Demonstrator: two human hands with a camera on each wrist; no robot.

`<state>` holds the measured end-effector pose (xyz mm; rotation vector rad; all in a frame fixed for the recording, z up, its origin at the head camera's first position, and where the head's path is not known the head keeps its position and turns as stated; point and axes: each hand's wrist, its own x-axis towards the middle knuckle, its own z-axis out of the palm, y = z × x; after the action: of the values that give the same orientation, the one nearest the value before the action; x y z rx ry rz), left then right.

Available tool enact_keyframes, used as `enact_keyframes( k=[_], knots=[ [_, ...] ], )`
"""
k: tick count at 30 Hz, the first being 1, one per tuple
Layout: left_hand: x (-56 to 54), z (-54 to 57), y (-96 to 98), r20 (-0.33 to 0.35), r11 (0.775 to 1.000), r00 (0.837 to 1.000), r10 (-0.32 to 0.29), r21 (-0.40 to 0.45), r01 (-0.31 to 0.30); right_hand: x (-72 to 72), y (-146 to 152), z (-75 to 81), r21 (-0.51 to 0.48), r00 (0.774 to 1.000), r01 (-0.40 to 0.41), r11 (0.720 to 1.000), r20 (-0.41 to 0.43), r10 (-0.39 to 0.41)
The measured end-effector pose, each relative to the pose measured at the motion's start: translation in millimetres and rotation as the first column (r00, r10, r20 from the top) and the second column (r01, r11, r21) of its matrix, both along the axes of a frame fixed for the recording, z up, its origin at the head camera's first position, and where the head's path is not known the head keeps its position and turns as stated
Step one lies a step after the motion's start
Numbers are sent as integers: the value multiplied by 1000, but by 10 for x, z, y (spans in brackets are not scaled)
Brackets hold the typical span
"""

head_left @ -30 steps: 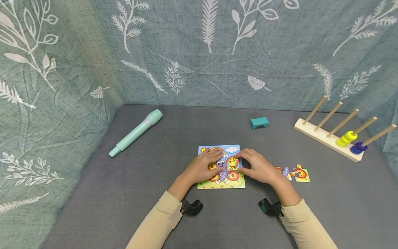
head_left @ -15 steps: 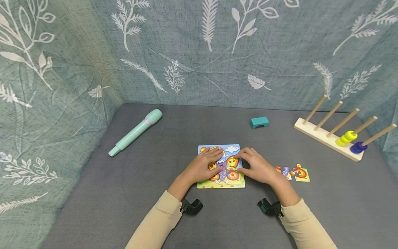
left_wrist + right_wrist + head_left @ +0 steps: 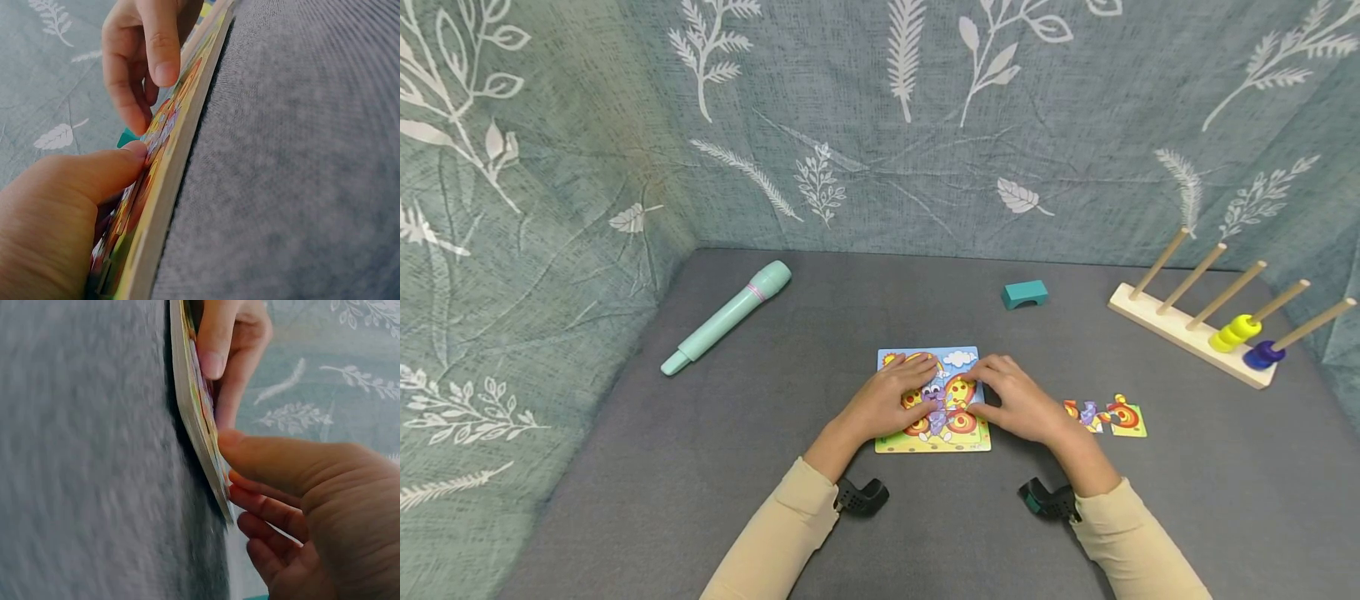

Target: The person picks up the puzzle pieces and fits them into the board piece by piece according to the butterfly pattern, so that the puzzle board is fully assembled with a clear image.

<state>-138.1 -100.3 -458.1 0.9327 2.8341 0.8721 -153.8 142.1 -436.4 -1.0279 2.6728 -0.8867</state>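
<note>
A butterfly jigsaw puzzle board (image 3: 925,447) with a blue and yellow border lies on the grey table. My left hand (image 3: 891,400) rests on its left half, fingers extended over the picture and thumb near the middle. With curved thumb and index finger, my right hand (image 3: 1021,404) pinches a yellow-and-orange wing puzzle piece (image 3: 959,392) at the board's right side. The left wrist view shows the left thumb (image 3: 119,169) touching the picture. In the right wrist view, the right thumb (image 3: 250,450) meets the board's face near its edge, the other fingers curled behind.
Loose puzzle pieces (image 3: 1127,418) lie right of the board, partly behind the right forearm. A teal arch block (image 3: 1025,294) sits farther back. A wooden peg stand (image 3: 1187,337) with yellow and blue rings stands at right, a mint toy microphone (image 3: 722,321) at left.
The right thumb and hand have shifted very slightly left over the board. The left hand stays where it was on the picture.
</note>
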Motion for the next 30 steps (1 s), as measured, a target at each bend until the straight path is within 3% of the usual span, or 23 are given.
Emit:
enact_keyframes(
  k=[11,23,30],
  knots=[
    [-2,6,3,5,1000,1000,3,-1,-3,21,-112,-41,-23,996,-48,999,-73,46],
    [7,25,-26,0,1000,1000,-6,23,6,15,-123,-65,-22,995,-62,998,-79,60],
    [78,91,-166,-2,999,1000,23,25,-23,6,-123,-65,-22,991,-80,997,-105,77]
  ],
)
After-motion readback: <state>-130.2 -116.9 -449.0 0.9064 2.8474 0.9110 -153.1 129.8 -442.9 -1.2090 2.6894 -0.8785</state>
